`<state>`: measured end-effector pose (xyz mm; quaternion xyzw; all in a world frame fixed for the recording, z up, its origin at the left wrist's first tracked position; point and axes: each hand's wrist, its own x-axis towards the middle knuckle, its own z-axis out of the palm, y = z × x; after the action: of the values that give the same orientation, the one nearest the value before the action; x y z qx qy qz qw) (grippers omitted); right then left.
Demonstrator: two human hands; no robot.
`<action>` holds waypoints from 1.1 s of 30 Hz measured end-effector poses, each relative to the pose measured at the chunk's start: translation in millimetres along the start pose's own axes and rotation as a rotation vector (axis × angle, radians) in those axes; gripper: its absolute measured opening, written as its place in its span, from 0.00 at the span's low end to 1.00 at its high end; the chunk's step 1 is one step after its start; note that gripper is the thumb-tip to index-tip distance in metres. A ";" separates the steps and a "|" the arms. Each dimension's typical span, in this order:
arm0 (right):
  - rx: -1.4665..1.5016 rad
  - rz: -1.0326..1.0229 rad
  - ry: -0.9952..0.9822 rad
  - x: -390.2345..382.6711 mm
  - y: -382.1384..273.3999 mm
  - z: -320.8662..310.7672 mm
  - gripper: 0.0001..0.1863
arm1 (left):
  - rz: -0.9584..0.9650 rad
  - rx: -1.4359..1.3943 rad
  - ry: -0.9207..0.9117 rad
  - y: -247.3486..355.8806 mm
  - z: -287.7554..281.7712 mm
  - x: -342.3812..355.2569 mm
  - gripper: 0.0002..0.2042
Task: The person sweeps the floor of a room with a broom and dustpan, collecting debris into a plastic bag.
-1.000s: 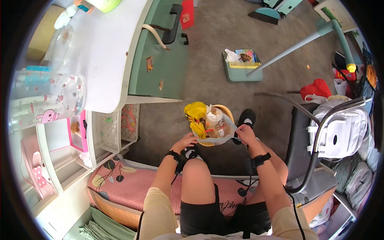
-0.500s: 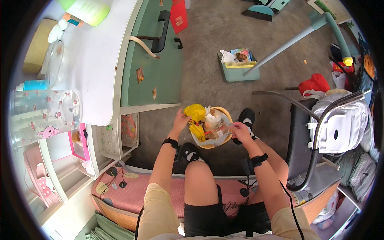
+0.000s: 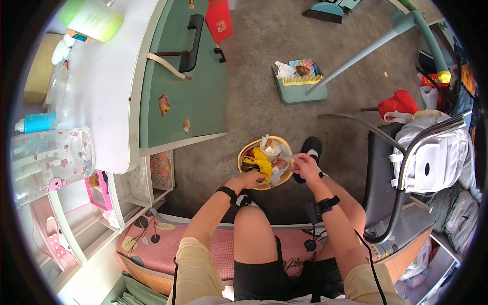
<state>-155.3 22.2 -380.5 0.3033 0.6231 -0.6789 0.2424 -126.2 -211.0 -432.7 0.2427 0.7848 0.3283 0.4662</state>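
A round yellow waste bin stands on the floor between my feet. It holds crumpled yellow plastic, white and brown rubbish, and a pale translucent liner bag. At the bin's near left rim, my left hand is closed, its fingertips against the lower end of the yellow plastic; what they grip is largely hidden. On the right rim, the thumb and fingers of my right hand pinch the edge of the liner bag.
Ahead lies a green dustpan with litter and a comb-like yellow edge, its long handle slanting right. A black chair bearing a white backpack stands right. To the left are a green drawer front and a white desk.
My left hand has come nearer, from the bin's left side to its near left rim. The yellow plastic now sits lower inside the bin. My right hand stays at the right rim.
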 end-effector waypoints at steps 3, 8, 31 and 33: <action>-0.131 -0.024 -0.149 2.3 20.2 6.2 0.08 | -0.020 0.072 -0.162 2.7 1.0 1.0 0.24; -0.518 -0.216 -0.327 -0.8 46.0 36.9 0.14 | -0.068 -0.094 -0.220 18.5 2.1 -5.1 0.29; -1.285 -0.049 -0.297 -12.7 45.7 54.2 0.20 | -0.392 -0.286 0.109 -38.0 -44.1 3.0 0.13; -1.277 -0.079 -0.324 -16.2 42.9 57.8 0.20 | -0.418 -0.289 0.100 -54.5 -34.4 12.1 0.13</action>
<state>-120.0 -40.6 -396.7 -0.0293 0.8696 -0.2215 0.4403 -166.4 -248.9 -468.1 -0.0105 0.7851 0.3451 0.5142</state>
